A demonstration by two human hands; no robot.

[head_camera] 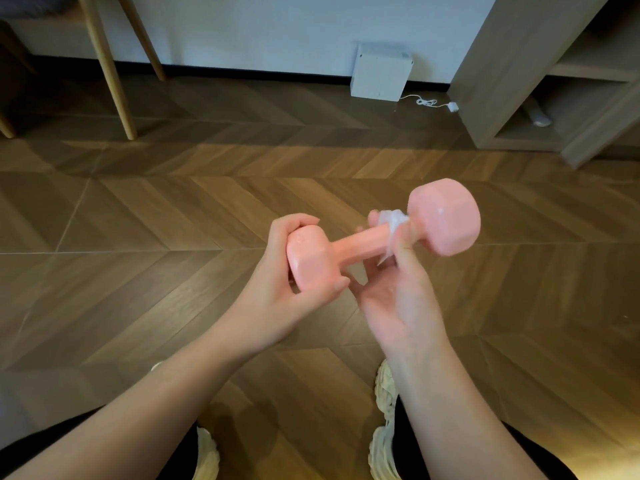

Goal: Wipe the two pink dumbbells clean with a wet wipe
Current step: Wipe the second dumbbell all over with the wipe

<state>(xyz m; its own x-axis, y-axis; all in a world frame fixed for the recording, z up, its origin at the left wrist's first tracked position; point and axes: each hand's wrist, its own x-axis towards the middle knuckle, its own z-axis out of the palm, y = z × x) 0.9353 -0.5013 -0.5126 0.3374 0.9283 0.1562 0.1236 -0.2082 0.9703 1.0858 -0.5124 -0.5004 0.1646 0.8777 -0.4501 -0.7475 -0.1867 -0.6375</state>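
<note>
One pink dumbbell is held in the air over the wooden floor, its bar running from lower left to upper right. My left hand grips its near head, fingers curled over the top and thumb under it. My right hand holds a white wet wipe wrapped round the bar just below the far head, thumb and fingers pinching it there. A wet spot shines on the far head. Only this one dumbbell is in view.
Herringbone wooden floor lies below. My two pale shoes are at the bottom. A white box with a cable stands by the wall, wooden chair legs at far left, a wooden shelf unit at right.
</note>
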